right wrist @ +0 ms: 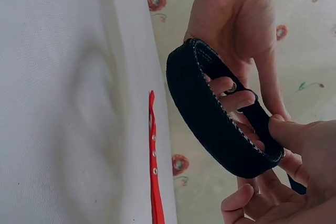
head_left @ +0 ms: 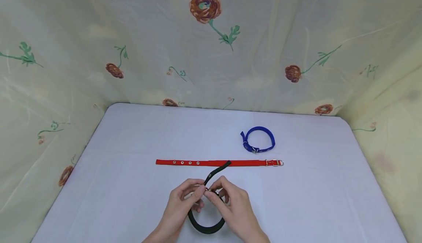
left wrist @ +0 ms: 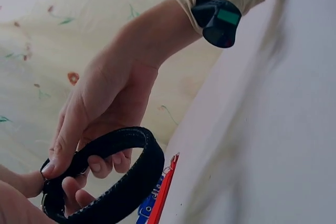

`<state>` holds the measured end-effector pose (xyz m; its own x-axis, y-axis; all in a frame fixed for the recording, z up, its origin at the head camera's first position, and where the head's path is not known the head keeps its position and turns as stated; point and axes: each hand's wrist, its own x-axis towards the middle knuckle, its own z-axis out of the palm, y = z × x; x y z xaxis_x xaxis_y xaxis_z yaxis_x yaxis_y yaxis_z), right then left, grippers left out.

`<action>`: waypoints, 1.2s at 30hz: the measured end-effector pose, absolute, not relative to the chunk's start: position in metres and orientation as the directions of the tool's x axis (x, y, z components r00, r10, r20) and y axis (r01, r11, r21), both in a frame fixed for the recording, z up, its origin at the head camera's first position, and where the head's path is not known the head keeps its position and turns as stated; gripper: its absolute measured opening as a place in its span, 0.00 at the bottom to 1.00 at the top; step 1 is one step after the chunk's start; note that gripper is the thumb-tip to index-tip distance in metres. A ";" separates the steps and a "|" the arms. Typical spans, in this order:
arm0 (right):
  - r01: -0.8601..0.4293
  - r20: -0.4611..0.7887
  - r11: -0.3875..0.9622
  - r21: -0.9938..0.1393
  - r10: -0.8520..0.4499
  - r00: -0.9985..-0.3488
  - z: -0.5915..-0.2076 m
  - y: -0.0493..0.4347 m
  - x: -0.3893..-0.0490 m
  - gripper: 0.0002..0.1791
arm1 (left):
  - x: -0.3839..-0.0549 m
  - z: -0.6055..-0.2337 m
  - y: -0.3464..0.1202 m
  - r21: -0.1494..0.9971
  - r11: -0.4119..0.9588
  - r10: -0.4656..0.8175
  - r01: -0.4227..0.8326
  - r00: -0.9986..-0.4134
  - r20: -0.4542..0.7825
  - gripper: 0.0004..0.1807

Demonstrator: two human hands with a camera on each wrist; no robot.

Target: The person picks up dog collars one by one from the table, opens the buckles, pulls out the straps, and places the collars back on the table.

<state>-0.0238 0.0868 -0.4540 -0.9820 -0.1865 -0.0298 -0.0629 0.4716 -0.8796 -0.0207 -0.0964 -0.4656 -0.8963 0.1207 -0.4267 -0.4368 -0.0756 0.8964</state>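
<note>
A black collar (head_left: 206, 230) with an eyelet in its strap is bent into a loop in front of me, its free end sticking up to the right. My left hand (head_left: 179, 206) pinches the band on the left, at the base of that free end. From the other side my right hand (head_left: 240, 210) grips it by the metal buckle (head_left: 211, 190), which the fingertips partly hide. In the left wrist view the collar (left wrist: 144, 182) hangs as a round loop between both hands. Fingers reach inside the collar (right wrist: 210, 119) in the right wrist view.
A red collar (head_left: 237, 163) lies stretched out flat just beyond the hands, eyelets left and buckle right. Farther back to the right lies a blue collar (head_left: 271, 138), fastened in a ring. The white table (head_left: 313, 199) meets flowered curtains (head_left: 257, 52) on three sides.
</note>
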 end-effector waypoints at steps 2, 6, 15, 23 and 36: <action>-0.051 -0.037 0.477 -0.877 -0.174 -0.984 -0.454 0.087 -0.024 0.07 | -0.021 -0.465 -0.097 0.907 -0.038 0.142 -0.420 -0.901 -0.411 0.30; -0.051 -0.021 0.486 -0.872 -0.142 -0.990 -0.454 0.089 -0.025 0.06 | -0.019 -0.464 -0.100 0.923 0.030 0.190 -0.385 -0.904 -0.383 0.36; -0.098 0.065 0.476 -0.874 -0.086 -0.994 -0.456 0.092 -0.028 0.06 | -0.020 -0.465 -0.102 0.936 0.043 0.255 -0.350 -0.902 -0.349 0.31; -0.073 0.048 0.475 -0.877 -0.065 -0.997 -0.453 0.093 -0.029 0.06 | -0.021 -0.467 -0.100 0.895 -0.019 0.269 -0.446 -0.864 -0.425 0.26; -0.048 0.026 0.466 -0.884 -0.054 -0.998 -0.451 0.093 -0.027 0.08 | -0.022 -0.470 -0.094 0.857 -0.078 0.164 -0.509 -0.854 -0.493 0.22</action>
<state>-0.0274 0.0929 -0.4507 -0.9982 -0.0544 0.0259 -0.0483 0.4655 -0.8837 -0.0215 -0.0940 -0.4696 -0.8545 0.1642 -0.4929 -0.5094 -0.0781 0.8570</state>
